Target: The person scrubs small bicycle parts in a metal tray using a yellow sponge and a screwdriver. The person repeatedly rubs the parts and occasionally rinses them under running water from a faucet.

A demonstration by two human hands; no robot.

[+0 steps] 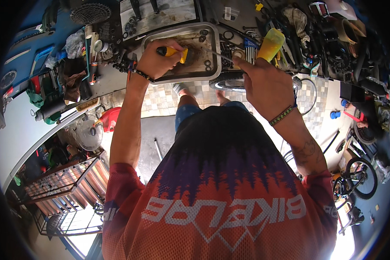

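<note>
Over a shallow metal tray, my left hand is closed around a hand tool with a yellow-and-black handle; its working end is too unclear to name. Several small dark rings lie in the tray, along with brownish grime. To the right of the tray, my right hand has its fingers closed at the end of a thin metal rod that slants toward the tray's rim. Just beyond that hand is a yellow bottle; the hand hides its lower end, so whether they touch is unclear.
Tools and parts crowd the bench, including a bike cassette at far left and a blue-held set of hex keys. A bicycle wheel sits below the bench edge. A fan stands at left, a bicycle at right.
</note>
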